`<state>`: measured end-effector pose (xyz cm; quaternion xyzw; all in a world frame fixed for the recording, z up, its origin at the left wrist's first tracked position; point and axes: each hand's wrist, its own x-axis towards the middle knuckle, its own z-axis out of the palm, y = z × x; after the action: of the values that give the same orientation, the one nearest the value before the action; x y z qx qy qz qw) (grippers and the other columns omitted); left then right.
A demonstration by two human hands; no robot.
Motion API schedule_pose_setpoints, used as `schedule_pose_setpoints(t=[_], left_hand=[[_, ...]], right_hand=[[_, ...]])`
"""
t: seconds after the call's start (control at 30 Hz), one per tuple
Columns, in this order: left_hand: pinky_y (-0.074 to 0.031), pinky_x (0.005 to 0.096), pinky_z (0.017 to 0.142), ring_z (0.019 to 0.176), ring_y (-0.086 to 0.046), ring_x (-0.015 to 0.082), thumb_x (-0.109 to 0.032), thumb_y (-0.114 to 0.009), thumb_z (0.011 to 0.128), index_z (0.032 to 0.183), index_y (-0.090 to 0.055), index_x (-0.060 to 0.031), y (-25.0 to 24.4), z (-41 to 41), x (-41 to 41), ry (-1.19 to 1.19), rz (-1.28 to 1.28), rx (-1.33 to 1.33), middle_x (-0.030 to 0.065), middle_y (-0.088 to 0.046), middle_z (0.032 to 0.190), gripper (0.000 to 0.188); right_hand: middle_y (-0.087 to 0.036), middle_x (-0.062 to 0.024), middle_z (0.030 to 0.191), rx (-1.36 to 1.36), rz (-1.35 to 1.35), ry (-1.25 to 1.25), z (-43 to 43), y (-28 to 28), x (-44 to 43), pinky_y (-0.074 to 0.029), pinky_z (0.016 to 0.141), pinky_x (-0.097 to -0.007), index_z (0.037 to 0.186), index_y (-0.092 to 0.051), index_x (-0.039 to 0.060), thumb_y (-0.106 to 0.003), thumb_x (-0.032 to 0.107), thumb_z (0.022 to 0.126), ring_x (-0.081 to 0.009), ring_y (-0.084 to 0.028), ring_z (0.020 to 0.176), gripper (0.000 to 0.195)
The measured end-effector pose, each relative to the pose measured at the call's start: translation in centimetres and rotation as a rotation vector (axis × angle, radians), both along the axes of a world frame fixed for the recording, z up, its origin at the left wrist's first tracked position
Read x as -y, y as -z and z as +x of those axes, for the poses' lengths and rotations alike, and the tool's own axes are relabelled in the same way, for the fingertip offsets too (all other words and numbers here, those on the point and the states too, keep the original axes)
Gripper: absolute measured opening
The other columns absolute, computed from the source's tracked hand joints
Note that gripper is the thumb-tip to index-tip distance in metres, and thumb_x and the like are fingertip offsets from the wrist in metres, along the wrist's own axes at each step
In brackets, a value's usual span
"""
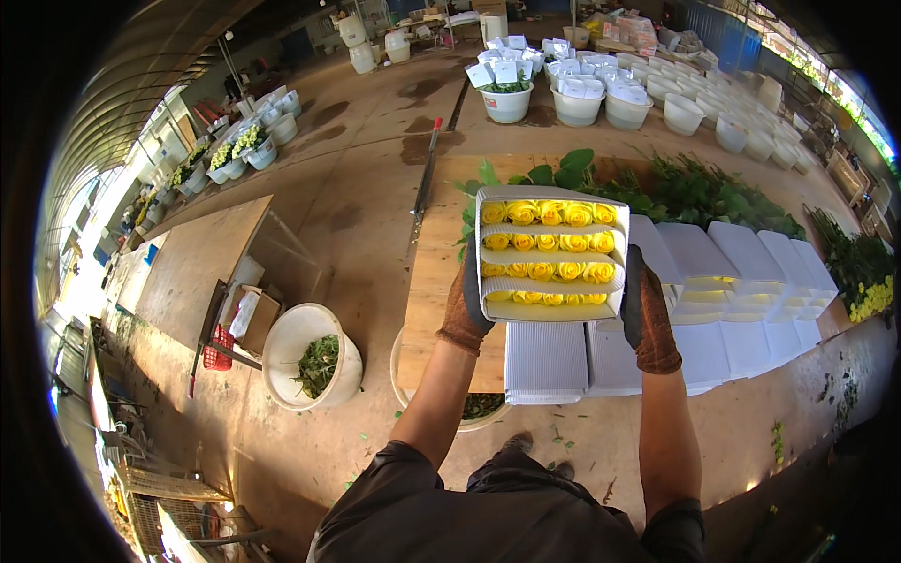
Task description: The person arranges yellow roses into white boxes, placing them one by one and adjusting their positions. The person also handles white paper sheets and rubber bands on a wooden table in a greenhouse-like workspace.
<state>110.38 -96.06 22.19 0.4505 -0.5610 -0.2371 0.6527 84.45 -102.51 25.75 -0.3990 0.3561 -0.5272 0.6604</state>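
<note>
A bunch of yellow roses (547, 241) faces me, its heads set in several rows between layers of white corrugated cardboard. Around the rows runs a cardboard wrap (552, 191). My left hand (470, 302), in a brown and black work glove, grips the wrap's left side. Against its right side presses my right hand (647, 310), gloved alike. Green rose leaves (574, 169) show behind the wrap; the stems are mostly hidden. Under it is a plywood table (440, 310), where a stack of corrugated cardboard sheets (546, 362) lies at the near edge.
More white cardboard wraps (704, 253) line the table's right side, with leafy stems (711, 186) behind. A white tub (313, 359) holding cut leaves stands left, near a second wooden table (204, 264). Buckets of wrapped bunches (507, 102) stand farther back. Yellow flowers (873, 302) lie far right.
</note>
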Motion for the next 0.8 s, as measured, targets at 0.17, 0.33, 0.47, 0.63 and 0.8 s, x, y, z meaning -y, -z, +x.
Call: schedule_pose_setpoints(t=[0.17, 0.33, 0.47, 0.63, 0.8], left_hand=[[-0.049, 0.0353, 0.103, 0.127, -0.055, 0.0227, -0.011, -0.077, 0.086, 0.146, -0.038, -0.0024, -0.7, -0.6, -0.4, 0.066, 0.024, -0.197, 0.0133, -0.054, 0.141, 0.072], [-0.05, 0.0352, 0.102, 0.126, -0.055, 0.0218, -0.011, -0.079, 0.084, 0.145, -0.04, -0.0018, 0.3, -0.5, -0.2, 0.056, 0.016, -0.242, 0.0136, -0.054, 0.14, 0.072], [-0.05, 0.0354, 0.102, 0.125, -0.055, 0.022, -0.012, -0.08, 0.083, 0.144, -0.04, -0.0016, 0.7, -0.3, -0.2, 0.044, 0.018, -0.252, 0.0133, -0.054, 0.14, 0.074], [-0.051, 0.0354, 0.102, 0.125, -0.055, 0.0221, -0.012, -0.077, 0.087, 0.145, -0.04, -0.0027, 2.8, 1.1, 0.8, 0.089, 0.047, -0.351, 0.0129, -0.055, 0.139, 0.07], [-0.049, 0.0349, 0.105, 0.128, -0.052, 0.0203, -0.024, -0.046, 0.107, 0.152, -0.034, -0.0079, 8.5, 2.4, 4.3, 0.267, 0.108, -0.562, 0.0105, -0.047, 0.146, 0.05]], right_hand=[[-0.06, -0.0105, 0.132, -0.047, -0.198, -0.125, 0.1, -0.9, 0.0, -0.047, 0.101, -0.0302, 0.14, -0.052, -0.002, -0.051, 0.029, 0.106, -0.0176, -0.058, 0.116, 0.046], [-0.059, -0.0101, 0.135, -0.07, -0.248, -0.166, 0.8, -1.8, -0.7, -0.047, 0.102, -0.0302, 0.143, -0.05, -0.0022, -0.05, 0.027, 0.107, -0.0162, -0.057, 0.118, 0.046], [-0.06, -0.0099, 0.134, -0.078, -0.27, -0.2, 0.9, -0.9, 0.3, -0.046, 0.102, -0.0297, 0.144, -0.049, -0.0027, -0.05, 0.026, 0.107, -0.0159, -0.057, 0.118, 0.046], [-0.059, -0.0102, 0.136, -0.057, -0.295, -0.212, 1.8, -0.8, 0.3, -0.043, 0.105, -0.0294, 0.144, -0.049, -0.0034, -0.049, 0.024, 0.107, -0.0163, -0.056, 0.119, 0.046], [-0.06, -0.0104, 0.137, -0.088, -0.292, -0.134, 1.8, 1.4, 1.7, -0.04, 0.11, -0.0303, 0.142, -0.052, -0.0041, -0.05, 0.02, 0.107, -0.0174, -0.055, 0.123, 0.043]])
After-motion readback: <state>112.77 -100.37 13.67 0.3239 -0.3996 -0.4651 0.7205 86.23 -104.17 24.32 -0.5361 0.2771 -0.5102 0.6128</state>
